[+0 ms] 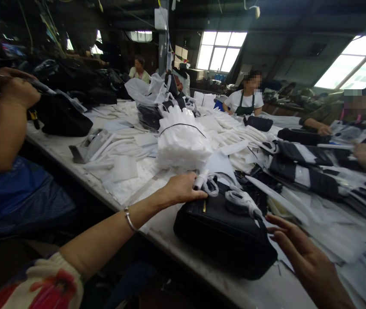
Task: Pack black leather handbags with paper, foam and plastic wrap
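Note:
A black bag (224,236) lies on the near edge of the table, with a small gold zip pull and strap parts wrapped in white foam and clear plastic (240,199) on top. My left hand (183,189) is closed at its far left corner, thumb along the top edge; the fingers curl beside a white wrapped roll (201,179) and are partly hidden. At the bag's right end, my right hand (298,244) is open, fingers apart and stretched toward its side; whether the fingertips touch it I cannot tell.
Behind the bag stands a banded bundle of white foam sheets (183,137) among loose white pieces. Black wrapped items (308,171) lie on the right. Another person's arms (5,111) hold a black bag (63,113) at left. Several co-workers are around the table (95,186).

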{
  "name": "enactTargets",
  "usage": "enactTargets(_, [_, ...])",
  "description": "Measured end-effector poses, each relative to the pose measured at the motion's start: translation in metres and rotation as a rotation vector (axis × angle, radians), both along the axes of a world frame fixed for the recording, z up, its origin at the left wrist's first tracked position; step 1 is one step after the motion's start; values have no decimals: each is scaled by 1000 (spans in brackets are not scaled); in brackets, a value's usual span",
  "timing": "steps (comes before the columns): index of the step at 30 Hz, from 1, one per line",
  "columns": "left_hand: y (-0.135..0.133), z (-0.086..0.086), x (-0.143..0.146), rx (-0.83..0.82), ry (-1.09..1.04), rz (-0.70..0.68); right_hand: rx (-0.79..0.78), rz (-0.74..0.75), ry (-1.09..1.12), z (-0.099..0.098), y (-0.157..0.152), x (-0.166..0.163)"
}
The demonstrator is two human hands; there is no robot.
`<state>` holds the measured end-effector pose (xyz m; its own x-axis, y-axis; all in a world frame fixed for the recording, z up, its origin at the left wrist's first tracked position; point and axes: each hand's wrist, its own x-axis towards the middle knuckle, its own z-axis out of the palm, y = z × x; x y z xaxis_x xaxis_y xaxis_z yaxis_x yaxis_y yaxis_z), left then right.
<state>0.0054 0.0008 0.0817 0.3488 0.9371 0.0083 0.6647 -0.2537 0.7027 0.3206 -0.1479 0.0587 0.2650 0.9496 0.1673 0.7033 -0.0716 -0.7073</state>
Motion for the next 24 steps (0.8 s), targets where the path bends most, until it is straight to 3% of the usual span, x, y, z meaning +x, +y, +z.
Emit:
enactTargets(5, [10,-12,15,-229,-114,-93,201,257,-265,-9,-9,-19])
enactTargets(9, [17,-42,9,-412,-230,-83,145,117,-251,-29,-13,-17])
enactTargets(12, [6,-61,-6,-408,-330,10,70,21,-233,-36,-20,-14])
enactTargets(14, [-13,-68,-20,-300,-436,36,177,28,-290,-32,-26,-16])
enactTargets(16, [-40,-66,-34,-58,-473,-10,347,57,-406,-21,-32,-24])
enactTargets(18, [-68,-56,-39,325,-296,-58,438,161,-543,-6,-31,-36])
enactTargets(20, [-88,-40,-32,643,-45,-249,417,330,-660,5,-25,-51])
enactTargets(22, [-97,-26,-14,776,184,-455,358,458,-731,9,-15,-65])
enactTargets(24, [-97,-20,7,795,318,-557,308,509,-761,4,-7,-75])
